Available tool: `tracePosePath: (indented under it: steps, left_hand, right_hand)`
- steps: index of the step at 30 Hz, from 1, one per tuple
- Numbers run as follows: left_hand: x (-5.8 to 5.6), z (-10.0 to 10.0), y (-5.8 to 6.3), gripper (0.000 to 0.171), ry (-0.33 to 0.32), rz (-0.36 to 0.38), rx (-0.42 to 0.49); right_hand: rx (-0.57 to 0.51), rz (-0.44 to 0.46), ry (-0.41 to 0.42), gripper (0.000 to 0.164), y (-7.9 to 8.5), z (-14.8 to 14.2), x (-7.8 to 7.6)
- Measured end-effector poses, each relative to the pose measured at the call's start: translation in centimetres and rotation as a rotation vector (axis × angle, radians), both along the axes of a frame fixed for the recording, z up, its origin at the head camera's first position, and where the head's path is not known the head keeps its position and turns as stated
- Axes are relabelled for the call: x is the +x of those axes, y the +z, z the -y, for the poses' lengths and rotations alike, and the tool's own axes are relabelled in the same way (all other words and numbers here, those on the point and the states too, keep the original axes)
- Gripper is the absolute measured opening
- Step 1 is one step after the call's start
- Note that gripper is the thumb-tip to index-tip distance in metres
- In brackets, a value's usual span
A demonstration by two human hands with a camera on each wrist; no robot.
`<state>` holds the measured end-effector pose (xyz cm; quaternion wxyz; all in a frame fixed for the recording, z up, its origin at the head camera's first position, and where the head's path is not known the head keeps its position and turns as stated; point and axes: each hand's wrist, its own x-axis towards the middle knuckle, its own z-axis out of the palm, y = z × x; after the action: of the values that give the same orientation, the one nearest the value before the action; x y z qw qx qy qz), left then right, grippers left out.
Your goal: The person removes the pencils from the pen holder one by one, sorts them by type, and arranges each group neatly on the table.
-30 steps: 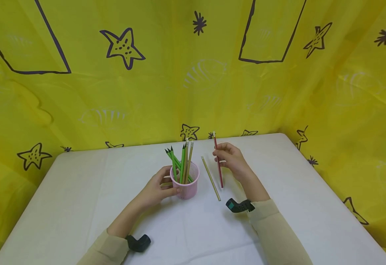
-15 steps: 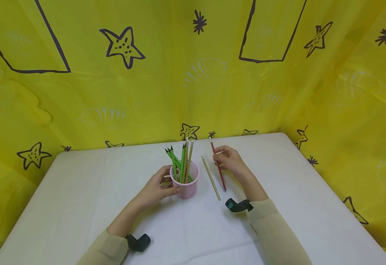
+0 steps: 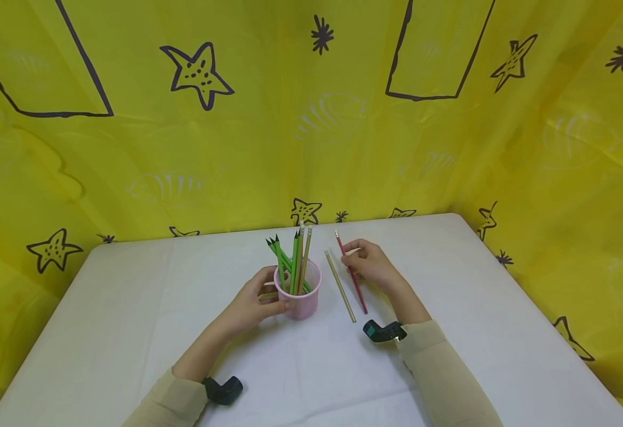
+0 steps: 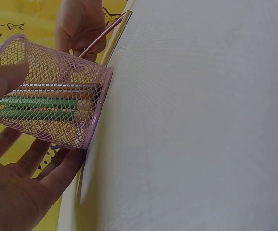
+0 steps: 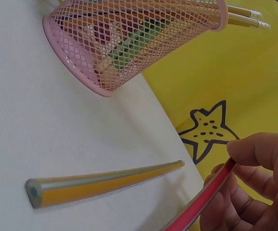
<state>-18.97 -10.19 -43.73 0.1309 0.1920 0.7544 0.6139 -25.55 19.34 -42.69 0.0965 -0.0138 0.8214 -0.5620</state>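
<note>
A pink mesh pencil cup (image 3: pixel 302 307) stands upright on the white table, and my left hand (image 3: pixel 253 303) grips its side, fingers behind and thumb in front. Several green pencils (image 3: pixel 294 261) with black tips up and gold pencils (image 3: pixel 305 261) with eraser ends up lean inside it. To its right, my right hand (image 3: pixel 372 264) pinches a red pencil (image 5: pixel 201 204) between thumb and fingers. That pencil slants, eraser end up and away, lower end close over the table. Between cup and right hand, a yellow and silver striped pencil (image 5: pixel 105 184) lies on the tabletop.
The white-covered table (image 3: pixel 301 367) ends at a yellow curtain (image 3: pixel 258 160) printed with stars and fish, which also hangs along the right side. Each wrist carries a small black camera; the right one (image 3: pixel 384 331) sits close over the table.
My right hand has lowered slightly and tilted the red pencil, its eraser end swinging left and down toward the table. The left hand and the cup have stayed in place.
</note>
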Motion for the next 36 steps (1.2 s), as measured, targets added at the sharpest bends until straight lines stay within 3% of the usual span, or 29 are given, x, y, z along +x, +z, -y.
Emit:
tracePosePath:
  steps: [22, 36]
  left_hand:
    - [0.11, -0.05, 0.22, 0.075, 0.015, 0.019, -0.013]
    - [0.07, -0.03, 0.13, 0.075, 0.014, 0.018, -0.019]
  right_hand:
    - [0.180, 0.034, 0.034, 0.033, -0.87, -0.18, -0.06]
    - [0.182, 0.034, 0.065, 0.035, -0.99, -0.27, 0.01]
